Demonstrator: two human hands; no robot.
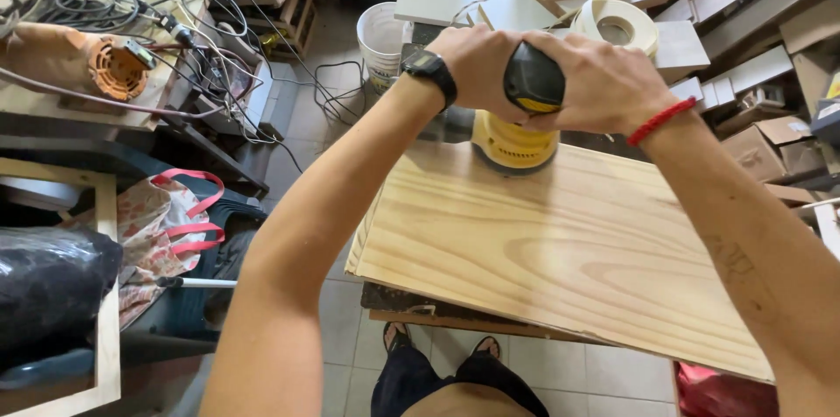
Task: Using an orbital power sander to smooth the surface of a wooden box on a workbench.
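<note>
A yellow and black orbital sander (516,133) rests with its pad on the far edge of a pale pine board (560,251). My left hand (477,67), with a black watch on the wrist, grips the sander's black top from the left. My right hand (604,84), a red cord at its wrist, covers the same top from the right. Both hands press together over the tool, hiding most of its handle. The board lies flat on a darker worktop, its near edge overhanging toward my legs.
A white bucket (382,36) stands on the floor beyond the board. White panels and a tape roll (617,25) lie behind. A bench with cables and an orange tool (114,67) is at left. A patterned bag (166,224) sits at lower left. Cardboard boxes (761,146) crowd the right.
</note>
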